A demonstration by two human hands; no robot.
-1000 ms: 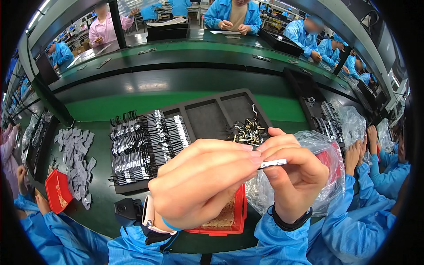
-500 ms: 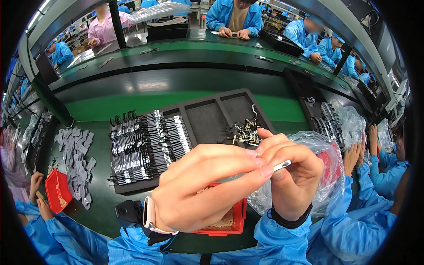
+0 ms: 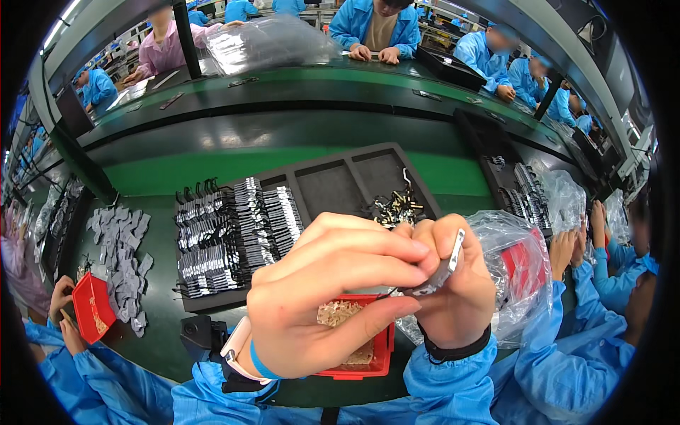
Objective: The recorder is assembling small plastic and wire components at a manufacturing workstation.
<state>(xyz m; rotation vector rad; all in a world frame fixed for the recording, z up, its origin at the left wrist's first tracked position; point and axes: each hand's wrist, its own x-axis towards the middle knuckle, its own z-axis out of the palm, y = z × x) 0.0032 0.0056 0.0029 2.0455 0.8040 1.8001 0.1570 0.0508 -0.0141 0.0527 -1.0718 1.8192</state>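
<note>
In front of me, both hands meet at a small flat part (image 3: 445, 275) with a silver edge and a dark face. My right hand (image 3: 464, 301) is closed round it, fingers curled and thumb behind. The fingers and thumb of my left hand (image 3: 322, 283) close on its lower left end, hiding much of it. A thin black lead shows by the left thumb. Beneath my hands sits a red box (image 3: 387, 347) holding pale crumbly bits. Beyond them lies a dark compartmented tray (image 3: 324, 188) with rows of silver and black parts (image 3: 234, 237) and a tangle of small black-and-gold pieces (image 3: 398, 210).
Grey flat pieces (image 3: 122, 248) are heaped at left beside another red box (image 3: 92, 306), near a co-worker's hands. A clear plastic bag (image 3: 506, 312) lies close to my right hand. At far right are another dark tray (image 3: 485, 145) and a neighbour's hands (image 3: 564, 251).
The held part has turned more upright, showing its dark face and longer silver edge. My left thumb has come into view below it. Across the bench, a large plastic bag has spread rightward.
</note>
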